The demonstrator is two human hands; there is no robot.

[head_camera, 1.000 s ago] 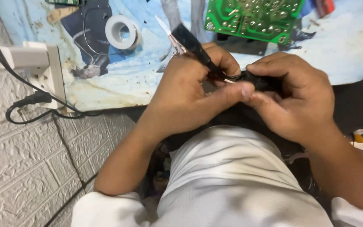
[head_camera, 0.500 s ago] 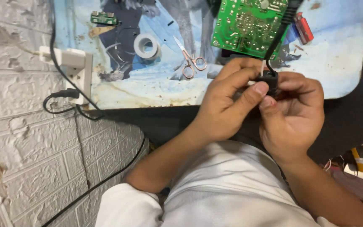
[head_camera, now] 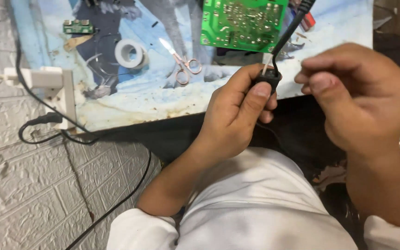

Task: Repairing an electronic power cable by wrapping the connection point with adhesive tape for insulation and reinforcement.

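Parted since half a second ago: right hand (head_camera: 362, 102) lifted off the small black plug body (head_camera: 265, 78) and drawn toward the right of the frame, leaving a gap where both hands met before; view also tipped down and closer.

Lowest in the frame, a white shirt (head_camera: 255, 203) and both forearms. Above it, at centre, left hand (head_camera: 237, 115) with fingers (head_camera: 260, 92) closed around the plug body, thumb pressed on its front. Right hand just beside, apart from it, thumb and forefinger pinched together with nothing visible between them.

Out of the top of the plug body, a black cable (head_camera: 292, 28) rising to the upper edge, with a short white wire end (head_camera: 265, 65) alongside. Judging by that bare end, work at the plug body looks unfinished; cannot tell whether the wire is seated or loose.

Farther off on the table (head_camera: 130, 106): small scissors (head_camera: 184, 65) and a roll of white tape (head_camera: 130, 53) at upper centre-left, a green circuit board (head_camera: 244, 23) at top centre, a white socket block (head_camera: 47, 83) at the left edge
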